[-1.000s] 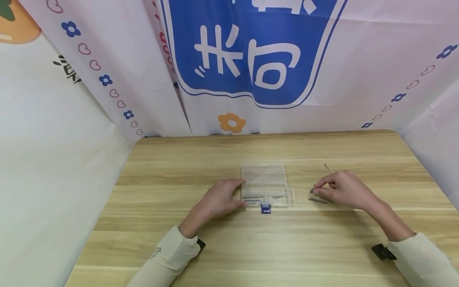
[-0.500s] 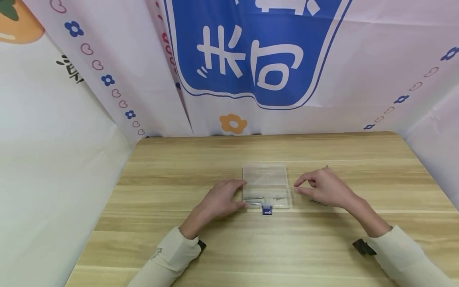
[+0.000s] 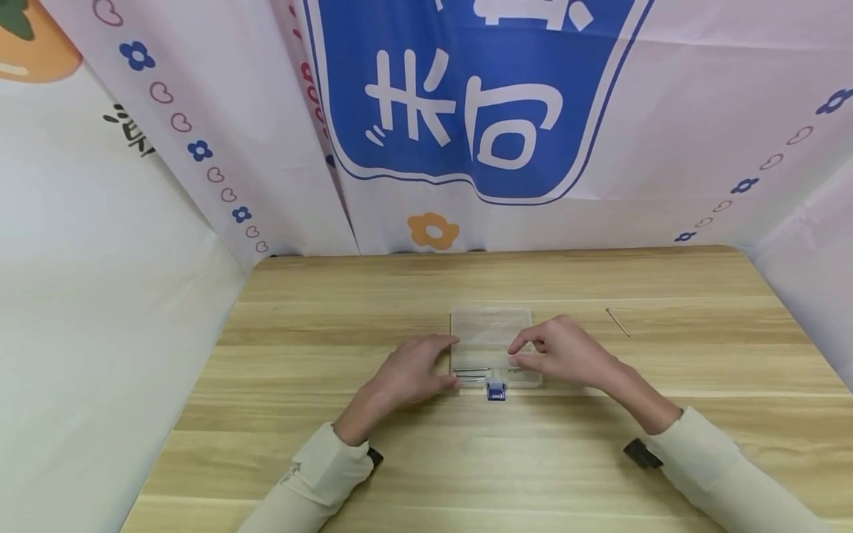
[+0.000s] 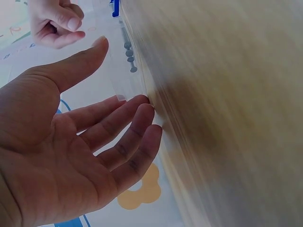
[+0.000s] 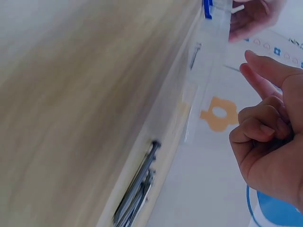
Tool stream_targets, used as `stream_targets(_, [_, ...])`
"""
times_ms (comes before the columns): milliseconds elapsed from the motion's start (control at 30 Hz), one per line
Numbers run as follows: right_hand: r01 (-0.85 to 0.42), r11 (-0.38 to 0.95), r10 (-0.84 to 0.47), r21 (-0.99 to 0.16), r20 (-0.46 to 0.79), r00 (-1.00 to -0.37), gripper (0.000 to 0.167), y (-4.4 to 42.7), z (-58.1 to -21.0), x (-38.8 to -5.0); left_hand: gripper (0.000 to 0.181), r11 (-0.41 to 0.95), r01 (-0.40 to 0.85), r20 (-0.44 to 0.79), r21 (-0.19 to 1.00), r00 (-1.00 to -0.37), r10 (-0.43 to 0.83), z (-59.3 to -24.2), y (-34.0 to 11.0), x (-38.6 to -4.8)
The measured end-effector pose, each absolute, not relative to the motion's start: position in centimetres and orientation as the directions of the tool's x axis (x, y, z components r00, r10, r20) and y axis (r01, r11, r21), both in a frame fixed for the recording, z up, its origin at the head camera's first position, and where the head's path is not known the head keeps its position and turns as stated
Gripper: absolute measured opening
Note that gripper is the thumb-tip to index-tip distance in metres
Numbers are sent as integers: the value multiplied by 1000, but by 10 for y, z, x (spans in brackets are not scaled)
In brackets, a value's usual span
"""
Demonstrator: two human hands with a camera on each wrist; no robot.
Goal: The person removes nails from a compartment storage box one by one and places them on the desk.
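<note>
An open clear plastic box (image 3: 491,326) with a blue latch (image 3: 496,390) lies on the table. Several nails (image 3: 471,374) lie in its front left compartment; another small nail (image 5: 195,55) is in the right part. My left hand (image 3: 415,368) rests at the box's left side, fingers and thumb spread loosely, touching its edge. Over the right part of the box hovers my right hand (image 3: 566,354). Its thumb and index finger pinch a thin nail (image 5: 232,68), whose shaft sticks out past the fingertips in the right wrist view; the other fingers are curled.
One single nail (image 3: 617,322) lies on the wooden table (image 3: 426,459) at the right. A small pile of loose nails (image 5: 137,189) shows in the right wrist view, hidden behind my right hand in the head view. A printed cloth (image 3: 373,215) hangs behind the table.
My right hand has moved left from the loose nails to above the box, with a nail between its fingertips. The single nail on the table is uncovered. My left hand has stayed put.
</note>
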State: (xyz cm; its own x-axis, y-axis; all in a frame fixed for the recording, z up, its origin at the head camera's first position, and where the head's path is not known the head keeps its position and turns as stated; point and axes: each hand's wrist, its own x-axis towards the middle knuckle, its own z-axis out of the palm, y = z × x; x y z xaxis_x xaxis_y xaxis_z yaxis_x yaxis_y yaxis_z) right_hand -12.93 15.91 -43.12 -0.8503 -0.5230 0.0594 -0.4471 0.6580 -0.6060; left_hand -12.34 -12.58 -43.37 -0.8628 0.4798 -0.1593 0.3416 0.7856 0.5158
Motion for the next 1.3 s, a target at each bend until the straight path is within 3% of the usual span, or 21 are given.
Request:
stream_targets(467, [-527,602,-623,-599,61,-780,7,127,-439,-137,69,788,341,-158,513,-864,477,-433,-126,-123])
stream_targets(1300, [-579,599,-665,-553,60,-745,5,105,-450,-141,68,792,357,-145,496,-865,480,-433,-127,-122])
